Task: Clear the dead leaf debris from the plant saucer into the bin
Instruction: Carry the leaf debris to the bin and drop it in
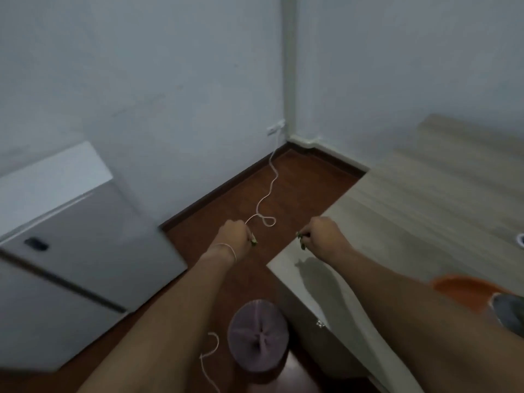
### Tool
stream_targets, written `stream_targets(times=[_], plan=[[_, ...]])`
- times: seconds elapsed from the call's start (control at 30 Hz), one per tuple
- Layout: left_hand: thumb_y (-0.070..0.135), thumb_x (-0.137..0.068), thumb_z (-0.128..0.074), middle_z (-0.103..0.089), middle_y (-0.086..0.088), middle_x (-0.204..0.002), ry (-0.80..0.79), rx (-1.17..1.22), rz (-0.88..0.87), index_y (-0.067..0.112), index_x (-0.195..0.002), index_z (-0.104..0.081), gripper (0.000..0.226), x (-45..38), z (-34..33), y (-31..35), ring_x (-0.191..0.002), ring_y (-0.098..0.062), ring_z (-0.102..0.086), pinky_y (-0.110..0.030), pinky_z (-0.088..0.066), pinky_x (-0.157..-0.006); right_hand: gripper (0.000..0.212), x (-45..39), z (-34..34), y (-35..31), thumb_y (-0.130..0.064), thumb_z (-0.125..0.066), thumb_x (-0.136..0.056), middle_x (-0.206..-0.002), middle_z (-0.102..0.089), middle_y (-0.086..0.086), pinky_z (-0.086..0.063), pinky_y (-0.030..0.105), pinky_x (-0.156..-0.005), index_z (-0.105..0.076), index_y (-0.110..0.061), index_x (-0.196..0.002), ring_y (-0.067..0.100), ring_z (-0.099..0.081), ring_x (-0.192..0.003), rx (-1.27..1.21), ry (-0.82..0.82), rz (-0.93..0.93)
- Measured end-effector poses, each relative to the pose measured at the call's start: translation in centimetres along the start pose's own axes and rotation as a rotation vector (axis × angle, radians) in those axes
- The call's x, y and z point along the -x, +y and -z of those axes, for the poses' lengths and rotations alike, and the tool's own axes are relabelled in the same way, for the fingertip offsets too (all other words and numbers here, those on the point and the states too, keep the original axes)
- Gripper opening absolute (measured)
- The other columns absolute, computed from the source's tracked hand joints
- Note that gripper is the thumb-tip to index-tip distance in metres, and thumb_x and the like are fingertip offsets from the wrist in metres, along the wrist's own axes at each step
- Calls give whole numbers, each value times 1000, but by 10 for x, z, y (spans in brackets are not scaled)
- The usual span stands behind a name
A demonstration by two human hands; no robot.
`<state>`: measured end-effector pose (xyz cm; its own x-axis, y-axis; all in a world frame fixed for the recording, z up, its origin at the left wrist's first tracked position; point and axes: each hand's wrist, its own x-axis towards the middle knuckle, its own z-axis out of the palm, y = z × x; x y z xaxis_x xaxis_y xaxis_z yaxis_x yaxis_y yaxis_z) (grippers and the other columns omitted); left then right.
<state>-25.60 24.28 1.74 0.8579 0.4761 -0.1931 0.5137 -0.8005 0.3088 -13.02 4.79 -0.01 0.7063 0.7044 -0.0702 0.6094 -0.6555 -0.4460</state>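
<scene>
Over the strip of brown floor (297, 177) between the grey fridge (85, 236) and the pale wood table (425, 199), both hands are stretched out and pinched shut on little green leaf bits: left hand (234, 236) gripping a scrap (253, 241) at its fingertips, right hand (321, 234) gripping another scrap (300, 239). Right below the arms sits the bin with a purple liner (258, 338), and the orange plant saucer (467, 290) is on the table by the right forearm, partly hidden. A white cable (268, 199) snakes along the floor to the wall outlet (275, 128).

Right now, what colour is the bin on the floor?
Dusty purple bin, seen from above in the head view.
</scene>
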Motion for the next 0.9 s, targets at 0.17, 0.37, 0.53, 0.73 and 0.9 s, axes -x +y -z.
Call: stream_targets(times=[0.17, 0.37, 0.53, 0.73, 0.9], plan=[[19, -73, -67, -76, -7, -96, 17, 5, 133, 24, -86, -78, 18, 15, -3, -87, -89, -28, -70, -37, -58, -86, 24, -28, -44, -74, -6, -63, -78, -95, -77, 7, -46, 25, -72, -78, -13, -95, 27, -69, -90, 20, -72, 159], [23, -77, -65, -74, -16, -97, -11, -3, 197, 12, -96, -75, 24, 24, -32, -162, -93, -37, -68, -43, -57, -86, 23, -50, -109, -133, -5, -65, -76, -91, -78, 8, -53, 27, -74, -79, -10, -93, 26, -71, -84, -23, -119, 248], [18, -79, -64, -73, -19, -99, -74, 7, 230, 8, -96, -74, 22, 35, -80, -185, -99, -40, -65, -45, -55, -89, 24, -52, -170, -134, -10, -66, -74, -94, -77, 9, -53, 32, -76, -79, -15, -94, 32, -69, -88, -20, -209, 223], [14, -80, -65, -73, -20, -101, -223, 89, 301, 9, -97, -75, 20, 24, -173, -185, -99, -42, -66, -44, -56, -87, 14, -48, -273, -81, -6, -63, -77, -74, -72, 14, -47, 31, -56, -76, -7, -72, 33, -63, -68, -32, -372, 216], [11, -84, -57, -69, -23, -107, -289, 138, 382, 7, -102, -72, 24, 14, -273, -191, -105, -42, -63, -45, -52, -90, 30, -35, -368, -10, -10, -55, -79, -53, -46, 9, -29, 33, -54, -50, -12, -49, 19, -35, -53, -81, -409, 128]])
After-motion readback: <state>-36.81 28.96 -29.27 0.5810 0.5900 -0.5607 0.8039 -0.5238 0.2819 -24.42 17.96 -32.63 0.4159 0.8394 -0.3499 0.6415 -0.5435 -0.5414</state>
